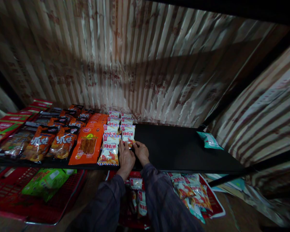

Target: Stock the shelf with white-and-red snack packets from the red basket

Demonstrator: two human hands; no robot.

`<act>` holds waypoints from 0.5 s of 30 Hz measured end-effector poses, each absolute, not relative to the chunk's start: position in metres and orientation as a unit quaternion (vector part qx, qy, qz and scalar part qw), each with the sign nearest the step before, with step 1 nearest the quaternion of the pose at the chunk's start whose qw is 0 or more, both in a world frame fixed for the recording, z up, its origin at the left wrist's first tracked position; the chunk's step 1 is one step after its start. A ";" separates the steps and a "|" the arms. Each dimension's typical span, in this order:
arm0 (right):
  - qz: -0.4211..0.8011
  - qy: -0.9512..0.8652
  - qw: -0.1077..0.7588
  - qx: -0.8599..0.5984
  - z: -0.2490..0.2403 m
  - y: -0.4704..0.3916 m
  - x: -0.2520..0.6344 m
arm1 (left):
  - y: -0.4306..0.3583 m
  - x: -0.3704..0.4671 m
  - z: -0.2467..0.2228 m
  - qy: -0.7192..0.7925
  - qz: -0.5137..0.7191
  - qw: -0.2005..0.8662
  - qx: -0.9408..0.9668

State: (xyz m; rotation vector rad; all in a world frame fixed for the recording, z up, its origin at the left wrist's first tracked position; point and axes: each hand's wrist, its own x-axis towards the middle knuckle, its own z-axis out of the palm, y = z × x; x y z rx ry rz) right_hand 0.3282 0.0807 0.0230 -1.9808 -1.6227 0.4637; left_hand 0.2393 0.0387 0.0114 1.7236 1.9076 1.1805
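A white snack bag with red lettering and blue-striped ends [128,133] lies on the black shelf [169,148], at the front of the second short column of such bags. My left hand [126,158] grips its lower left edge, fingers close together. At the lower right corner, my right hand [141,152] has its bent fingers on the same bag. Directly left of my left hand is another white snack bag [109,150], the front one of its column. The undersides of both hands' fingers are partly hidden.
Left along the shelf are orange packets [88,145], black-and-orange bags [40,141] and red-green packs [7,125]. A teal bag [209,140] lies at the right end. Below stand a red basket [62,206] with a green bag [47,183] and another holding several snack bags [193,190].
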 end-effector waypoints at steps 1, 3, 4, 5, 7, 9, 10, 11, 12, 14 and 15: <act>0.172 -0.601 0.265 -0.734 0.022 0.081 0.328 | 0.039 0.239 0.012 0.668 0.408 0.154 0.603; 0.169 -0.601 0.264 -0.735 0.021 0.082 0.328 | 0.038 0.240 0.013 0.671 0.403 0.152 0.603; 0.166 -0.601 0.264 -0.735 0.021 0.082 0.328 | 0.038 0.240 0.013 0.673 0.402 0.152 0.602; 0.163 -0.602 0.265 -0.735 0.020 0.082 0.328 | 0.038 0.240 0.014 0.674 0.402 0.153 0.600; 0.163 -0.604 0.265 -0.733 0.020 0.083 0.328 | 0.037 0.240 0.015 0.677 0.402 0.157 0.597; 0.165 -0.607 0.264 -0.732 0.019 0.083 0.329 | 0.037 0.240 0.016 0.677 0.401 0.159 0.597; 0.167 -0.607 0.264 -0.731 0.019 0.083 0.329 | 0.037 0.240 0.016 0.676 0.401 0.160 0.597; 0.169 -0.607 0.265 -0.730 0.019 0.083 0.329 | 0.036 0.240 0.017 0.675 0.403 0.162 0.597; 0.171 -0.606 0.268 -0.729 0.020 0.083 0.329 | 0.036 0.240 0.018 0.675 0.404 0.165 0.595; 0.174 -0.602 0.279 -0.727 0.021 0.082 0.328 | 0.034 0.239 0.020 0.675 0.407 0.170 0.592; 0.176 -0.599 0.286 -0.727 0.021 0.080 0.328 | 0.032 0.239 0.021 0.674 0.407 0.171 0.592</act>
